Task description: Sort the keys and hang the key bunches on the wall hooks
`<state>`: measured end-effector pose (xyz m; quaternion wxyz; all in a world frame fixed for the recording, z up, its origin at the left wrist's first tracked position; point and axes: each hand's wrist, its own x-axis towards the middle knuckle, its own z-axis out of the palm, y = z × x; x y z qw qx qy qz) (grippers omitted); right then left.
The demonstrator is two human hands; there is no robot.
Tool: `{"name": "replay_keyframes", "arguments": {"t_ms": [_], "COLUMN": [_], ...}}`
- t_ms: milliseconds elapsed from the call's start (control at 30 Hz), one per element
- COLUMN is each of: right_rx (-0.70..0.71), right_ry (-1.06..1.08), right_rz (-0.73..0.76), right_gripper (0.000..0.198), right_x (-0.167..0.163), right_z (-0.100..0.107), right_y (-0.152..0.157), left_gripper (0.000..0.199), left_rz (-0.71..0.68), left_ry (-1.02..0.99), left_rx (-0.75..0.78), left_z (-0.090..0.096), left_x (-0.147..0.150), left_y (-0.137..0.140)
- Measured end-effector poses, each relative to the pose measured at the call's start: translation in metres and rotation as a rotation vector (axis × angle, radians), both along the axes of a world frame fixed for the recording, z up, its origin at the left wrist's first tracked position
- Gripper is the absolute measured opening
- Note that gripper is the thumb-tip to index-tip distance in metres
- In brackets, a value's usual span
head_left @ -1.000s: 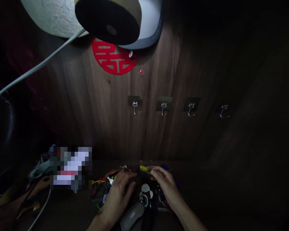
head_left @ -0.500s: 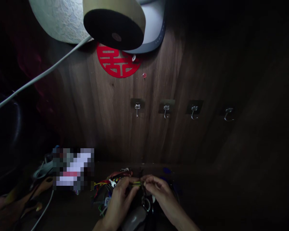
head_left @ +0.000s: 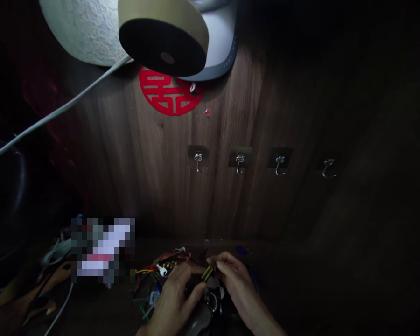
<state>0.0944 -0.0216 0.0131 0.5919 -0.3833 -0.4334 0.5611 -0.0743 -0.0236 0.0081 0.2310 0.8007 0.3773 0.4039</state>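
Note:
Low in the head view, both of my hands meet over a pile of keys and cords. A small dark strap with yellow stripes (head_left: 207, 273) lies slantwise between them. My left hand (head_left: 177, 291) is closed, with its thumb and forefinger at the strap's lower left end. The fingertips of my right hand (head_left: 233, 273) pinch its upper right end, though the exact grip is in shadow. Just beneath, metal key rings (head_left: 213, 303) and a grey rounded fob (head_left: 199, 322) hang or lie close to my palms; I cannot tell which. A white key (head_left: 161, 269) rests left of my left hand.
Several metal hooks (head_left: 240, 161) are stuck on the wooden panel (head_left: 210, 200). Caps (head_left: 87, 37), a round black-bottomed object (head_left: 163, 46) and a white cable (head_left: 56, 112) occupy the upper left. Wooden utensils (head_left: 28, 298) lie at lower left beside a blurred-out box (head_left: 105, 252).
The striped strap has turned from nearly level to slanting, its right end up. My left thumb has dropped away from the forefinger a little. The camera view has shifted slightly.

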Motion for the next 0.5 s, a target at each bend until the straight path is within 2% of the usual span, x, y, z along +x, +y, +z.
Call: {"name": "replay_keyframes", "arguments": {"t_ms": [167,367,500], "right_rx": [0.012,0.086,0.156], "right_ry": [0.128,-0.192,-0.285], "right_rz": [-0.024,-0.107,-0.107], "right_gripper": [0.026,0.028,0.032], "right_x": [0.000,-0.008,-0.015], "right_z": [0.004,-0.002,-0.006], "right_y": [0.000,-0.003,-0.004], "left_gripper": [0.017,0.026,0.017], "left_rz": [-0.056,-0.053,0.014], "left_ry": [0.090,-0.062,-0.096], "left_rx": [-0.011,-0.136,-0.153], "left_z": [-0.001,-0.002,-0.005], "left_x": [-0.001,0.002,0.004], "left_y": [0.001,0.000,0.002]}}
